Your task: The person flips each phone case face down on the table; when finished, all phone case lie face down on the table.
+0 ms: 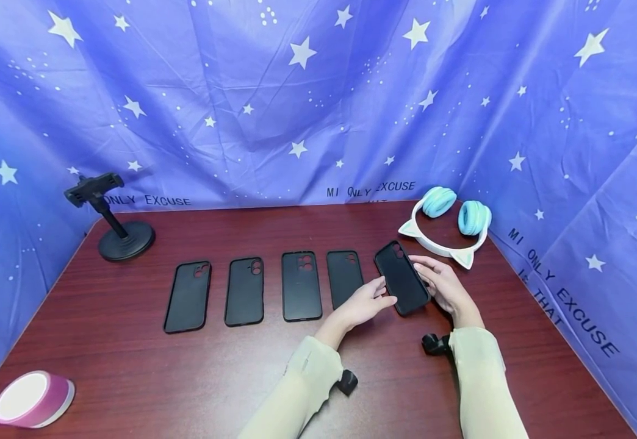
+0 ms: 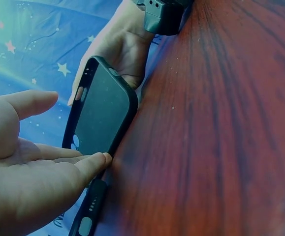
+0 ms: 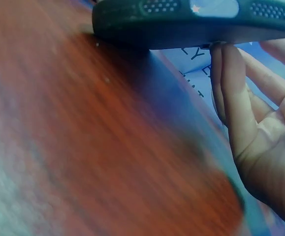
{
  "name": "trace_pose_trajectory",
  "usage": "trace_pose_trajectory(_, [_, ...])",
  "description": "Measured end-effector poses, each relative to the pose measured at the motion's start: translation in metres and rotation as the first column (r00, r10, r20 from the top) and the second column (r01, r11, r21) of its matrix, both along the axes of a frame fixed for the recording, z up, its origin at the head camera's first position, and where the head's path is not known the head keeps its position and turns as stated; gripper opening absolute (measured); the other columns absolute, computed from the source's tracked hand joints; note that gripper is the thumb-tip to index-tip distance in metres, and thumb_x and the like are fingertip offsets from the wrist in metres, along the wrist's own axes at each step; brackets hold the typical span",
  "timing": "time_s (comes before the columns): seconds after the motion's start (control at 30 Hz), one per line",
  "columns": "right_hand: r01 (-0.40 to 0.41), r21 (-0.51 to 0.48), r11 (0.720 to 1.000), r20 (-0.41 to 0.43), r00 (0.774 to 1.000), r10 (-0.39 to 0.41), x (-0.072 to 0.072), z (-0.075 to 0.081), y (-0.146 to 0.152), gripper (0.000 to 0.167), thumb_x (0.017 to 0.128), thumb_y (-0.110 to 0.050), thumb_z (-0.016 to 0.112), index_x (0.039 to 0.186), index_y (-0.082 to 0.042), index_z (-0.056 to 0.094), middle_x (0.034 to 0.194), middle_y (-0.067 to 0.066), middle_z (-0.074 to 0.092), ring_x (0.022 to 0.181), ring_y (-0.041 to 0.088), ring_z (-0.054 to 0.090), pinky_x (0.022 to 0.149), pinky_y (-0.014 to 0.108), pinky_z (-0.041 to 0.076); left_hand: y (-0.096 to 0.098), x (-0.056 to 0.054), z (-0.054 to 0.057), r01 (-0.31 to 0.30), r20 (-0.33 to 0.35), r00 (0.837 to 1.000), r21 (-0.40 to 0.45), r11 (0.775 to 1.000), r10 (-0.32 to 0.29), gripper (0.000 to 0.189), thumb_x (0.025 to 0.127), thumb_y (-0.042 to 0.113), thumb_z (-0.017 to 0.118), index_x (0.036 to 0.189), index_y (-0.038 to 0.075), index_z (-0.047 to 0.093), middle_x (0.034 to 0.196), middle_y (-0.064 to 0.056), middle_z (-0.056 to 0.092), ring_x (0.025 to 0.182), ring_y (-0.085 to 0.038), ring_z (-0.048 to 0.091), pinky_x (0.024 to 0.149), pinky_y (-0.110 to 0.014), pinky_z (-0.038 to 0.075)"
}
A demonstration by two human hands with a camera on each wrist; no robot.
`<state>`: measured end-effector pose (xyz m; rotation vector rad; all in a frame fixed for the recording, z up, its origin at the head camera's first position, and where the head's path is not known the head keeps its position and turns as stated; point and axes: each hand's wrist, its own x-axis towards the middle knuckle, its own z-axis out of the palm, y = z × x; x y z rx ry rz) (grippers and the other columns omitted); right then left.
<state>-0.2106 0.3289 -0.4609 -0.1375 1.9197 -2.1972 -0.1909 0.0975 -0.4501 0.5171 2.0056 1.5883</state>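
A black phone case (image 1: pixel 402 277), its hollow side facing up toward me, is tilted at the right of a row of similar cases. My right hand (image 1: pixel 442 283) holds it by its right side. In the right wrist view, fingertips (image 3: pixel 229 54) touch its underside. My left hand (image 1: pixel 363 303) is at the case's left edge; its fingertips (image 2: pixel 103 158) touch or nearly touch the rim, and the thumb (image 2: pixel 41 104) stands away from it. Beside them lie four-sided black phone cases: one (image 1: pixel 343 277) partly behind my left hand, another (image 1: pixel 301 286) further left.
Two more phone cases, one (image 1: pixel 244 292) and another (image 1: pixel 187 299), lie left in the row. Headphones with cat ears (image 1: pixel 445 249) lie back right. A black phone stand (image 1: pixel 126 241) is back left, and a pink-and-white round object (image 1: pixel 33 399) front left. Starry curtains (image 1: pixel 274 122) enclose the table.
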Motion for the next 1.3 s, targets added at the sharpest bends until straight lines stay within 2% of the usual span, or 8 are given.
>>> trace_pose_trajectory(0.43, [-0.074,-0.029,0.997,0.004,0.997,0.074,-0.002,-0.003,0.000,0.026,0.104,-0.014,0.043,0.120,-0.023,0.062,0.112,-0.010,0.071,0.104,0.004,0.067,0.076,0.028,0.059,0.003,-0.002,0.000,-0.040,0.027,0.999,-0.006,0.999,0.040,0.067,0.098,0.033,0.054,0.152,0.004,0.028,0.156,-0.011,0.036,0.142,-0.024,0.040,0.116,-0.040,0.035])
trace_pose_trajectory(0.67, [-0.109,-0.023,0.994,-0.011,0.994,0.109,-0.003,-0.004,-0.002,0.028,0.104,-0.012,0.041,0.122,-0.023,0.060,0.115,-0.009,0.070,0.106,0.005,0.067,0.073,0.031,0.060,0.004,-0.003,0.000,-0.057,0.017,0.998,-0.004,0.998,0.058,0.066,0.098,0.036,0.054,0.152,0.005,0.030,0.154,-0.011,0.039,0.139,-0.025,0.044,0.114,-0.041,0.037])
trace_pose_trajectory(0.97, [-0.163,-0.018,0.986,-0.024,0.986,0.162,-0.003,-0.004,-0.007,0.031,0.104,-0.008,0.041,0.123,-0.023,0.060,0.112,-0.007,0.071,0.100,0.007,0.068,0.067,0.031,0.061,0.005,-0.003,0.002,-0.070,0.032,0.997,0.020,0.997,0.069,0.064,0.099,0.038,0.053,0.151,0.007,0.034,0.152,-0.012,0.042,0.136,-0.024,0.048,0.114,-0.043,0.037])
trace_pose_trajectory(1.17, [-0.145,0.070,0.987,0.031,0.989,0.143,-0.003,-0.004,-0.012,0.027,0.101,-0.011,0.050,0.124,-0.023,0.059,0.111,-0.007,0.070,0.099,0.008,0.068,0.064,0.032,0.060,0.006,-0.003,0.003,-0.070,0.047,0.997,0.033,0.997,0.068,0.064,0.099,0.041,0.052,0.150,0.007,0.034,0.150,-0.012,0.045,0.135,-0.023,0.049,0.114,-0.044,0.036])
trace_pose_trajectory(1.3, [-0.128,0.171,0.977,0.060,0.991,0.119,-0.004,-0.003,-0.015,0.034,0.097,-0.014,0.058,0.131,-0.016,0.055,0.109,-0.008,0.069,0.095,0.007,0.068,0.060,0.028,0.060,0.006,-0.002,0.004,-0.074,0.028,0.997,0.027,0.997,0.073,0.064,0.099,0.042,0.052,0.150,0.007,0.035,0.145,-0.013,0.050,0.133,-0.024,0.050,0.114,-0.045,0.036])
